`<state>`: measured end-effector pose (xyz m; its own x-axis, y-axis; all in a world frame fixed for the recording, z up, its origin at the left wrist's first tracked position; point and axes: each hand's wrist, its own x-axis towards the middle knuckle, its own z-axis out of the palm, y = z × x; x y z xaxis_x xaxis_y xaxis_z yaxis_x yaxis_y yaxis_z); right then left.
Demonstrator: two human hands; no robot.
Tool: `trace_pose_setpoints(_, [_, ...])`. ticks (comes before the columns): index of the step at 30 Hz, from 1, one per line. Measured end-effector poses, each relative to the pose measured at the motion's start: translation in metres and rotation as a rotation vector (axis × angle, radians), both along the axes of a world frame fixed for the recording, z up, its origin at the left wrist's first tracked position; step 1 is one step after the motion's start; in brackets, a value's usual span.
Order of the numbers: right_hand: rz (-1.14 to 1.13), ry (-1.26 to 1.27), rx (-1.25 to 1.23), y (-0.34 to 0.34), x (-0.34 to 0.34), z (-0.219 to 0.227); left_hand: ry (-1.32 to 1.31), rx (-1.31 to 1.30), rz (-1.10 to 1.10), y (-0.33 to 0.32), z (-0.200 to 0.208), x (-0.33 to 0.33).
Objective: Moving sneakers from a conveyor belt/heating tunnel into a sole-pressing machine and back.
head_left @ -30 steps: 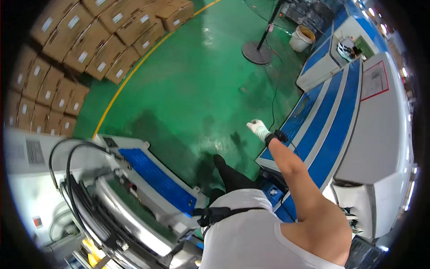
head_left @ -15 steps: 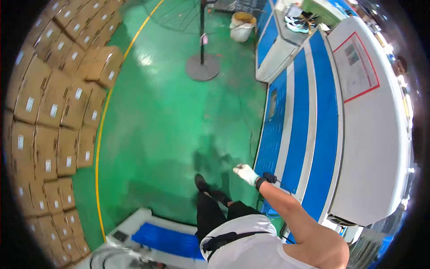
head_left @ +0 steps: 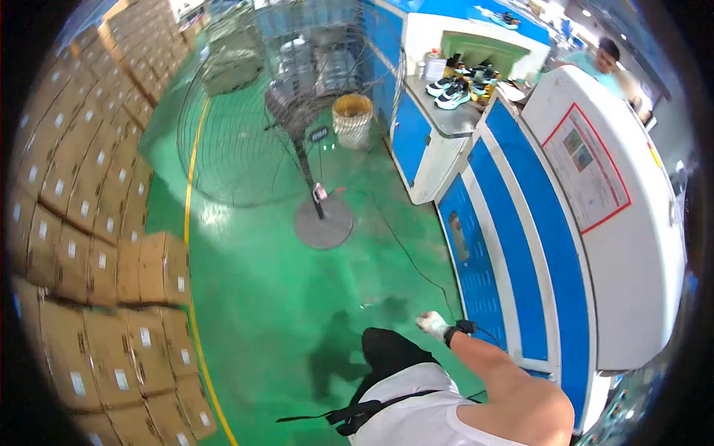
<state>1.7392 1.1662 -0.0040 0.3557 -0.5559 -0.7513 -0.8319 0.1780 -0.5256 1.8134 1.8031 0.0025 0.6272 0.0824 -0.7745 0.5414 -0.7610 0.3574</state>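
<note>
My right hand (head_left: 433, 324) wears a white glove and hangs low in front of me, above the green floor. Its fingers look loosely curled, and nothing shows in them. A black band (head_left: 451, 336) circles the wrist, with a small black box (head_left: 466, 326) and a cable close beside it. The nearest thing to this hand is the blue panel (head_left: 483, 297) of a large white and blue machine (head_left: 625, 297) on my right. My left hand is out of view.
Stacked cartons (head_left: 97, 338) line the left, behind a yellow floor line (head_left: 196, 331). Ahead stands a large fan on a round base (head_left: 324, 223), near a bucket (head_left: 352, 132). A cable (head_left: 409, 256) crosses the floor. Shoes (head_left: 452, 92) sit on a counter; another person (head_left: 595, 67) is behind the machine.
I have moved forward and my view has lifted: the fan, bucket and shoes show more fully. The blue-topped bench at lower left has left the view. My right hand stays low beside the machine.
</note>
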Motion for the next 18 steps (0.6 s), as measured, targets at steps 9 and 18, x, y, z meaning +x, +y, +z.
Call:
trace_pose_setpoints(9, [-0.345, -0.089, 0.073, 0.013, 0.181, -0.082, -0.609, -0.128, -0.431, -0.077, 0.061, 0.521])
trace_pose_setpoints(18, [-0.376, -0.231, 0.063, 0.016, 0.427, -0.042, -0.541, -0.57, -0.749, -0.393, 0.176, 0.842])
